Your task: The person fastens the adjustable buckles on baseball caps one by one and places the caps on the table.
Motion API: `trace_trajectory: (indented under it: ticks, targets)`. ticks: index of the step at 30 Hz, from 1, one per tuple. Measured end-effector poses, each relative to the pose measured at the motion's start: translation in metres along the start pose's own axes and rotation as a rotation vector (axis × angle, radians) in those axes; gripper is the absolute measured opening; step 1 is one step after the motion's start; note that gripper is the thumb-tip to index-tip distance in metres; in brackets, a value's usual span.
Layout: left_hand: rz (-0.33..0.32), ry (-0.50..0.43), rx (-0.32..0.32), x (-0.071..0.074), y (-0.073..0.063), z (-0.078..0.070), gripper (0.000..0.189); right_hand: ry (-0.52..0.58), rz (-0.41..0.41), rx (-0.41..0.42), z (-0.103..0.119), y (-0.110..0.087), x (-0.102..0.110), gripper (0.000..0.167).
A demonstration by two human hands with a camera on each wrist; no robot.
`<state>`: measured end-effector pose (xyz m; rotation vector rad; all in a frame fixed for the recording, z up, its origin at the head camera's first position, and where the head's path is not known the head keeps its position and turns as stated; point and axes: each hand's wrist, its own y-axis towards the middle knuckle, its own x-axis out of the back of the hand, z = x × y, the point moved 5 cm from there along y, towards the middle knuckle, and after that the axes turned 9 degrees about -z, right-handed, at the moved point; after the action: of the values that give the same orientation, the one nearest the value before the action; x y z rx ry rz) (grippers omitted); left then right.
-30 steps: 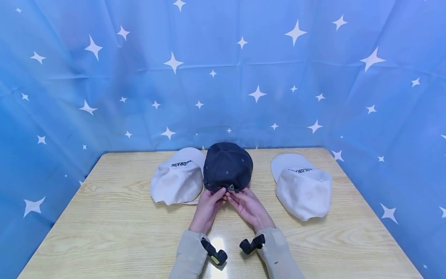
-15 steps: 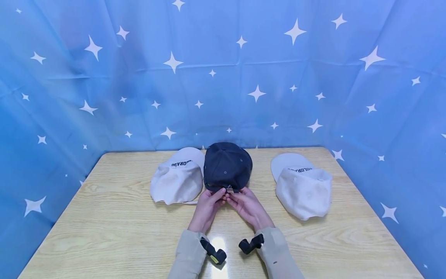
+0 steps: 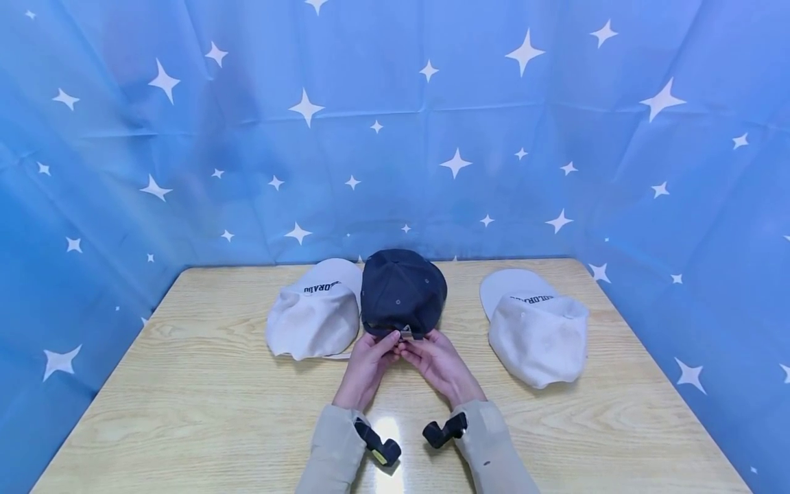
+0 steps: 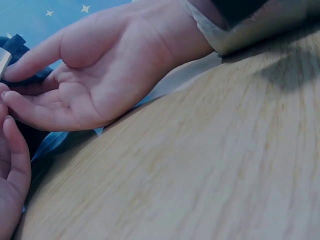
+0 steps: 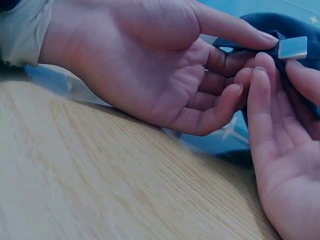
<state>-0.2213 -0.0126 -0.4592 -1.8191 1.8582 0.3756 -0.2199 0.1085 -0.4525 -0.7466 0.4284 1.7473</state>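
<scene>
A dark navy cap [image 3: 395,291] sits at the middle of the table's far side, its back strap toward the person. My left hand [image 3: 365,367] and right hand [image 3: 441,370] meet at that strap, thumbs on top and fingers curled beneath. A flat metal buckle [image 5: 292,48] lies between the two thumbs in the right wrist view. There, the left thumb tip touches the buckle's left side, and the right thumb is at its lower right edge. Both hands pinch the strap by the buckle. In the left wrist view the right hand [image 4: 115,65] covers most of the cap.
Two pale caps with dark lettering flank the dark one: the left cap [image 3: 315,319] lies right against it, while the right cap [image 3: 537,336] stands apart. All rest on a wooden table [image 3: 185,412]. Behind hangs a blue star-printed curtain [image 3: 345,144].
</scene>
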Motion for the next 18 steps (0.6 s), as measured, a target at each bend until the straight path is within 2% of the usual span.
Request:
trace_trajectory:
  ticks: [5, 12, 18]
  targets:
    - [0.027, -0.009, -0.007, -0.0007, -0.0009, -0.0025, 0.015, 0.005, -0.009, 0.005, 0.0016, -0.0006, -0.0001, 0.022]
    - [-0.012, -0.070, 0.021, 0.0019, -0.0009, -0.0058, 0.016, 0.012, -0.079, 0.017, 0.0049, -0.0009, 0.0019, 0.017]
    - [-0.021, -0.079, 0.027, 0.0033, -0.0008, -0.0059, 0.015, 0.007, -0.070, 0.022, 0.0053, -0.0010, 0.0014, 0.019]
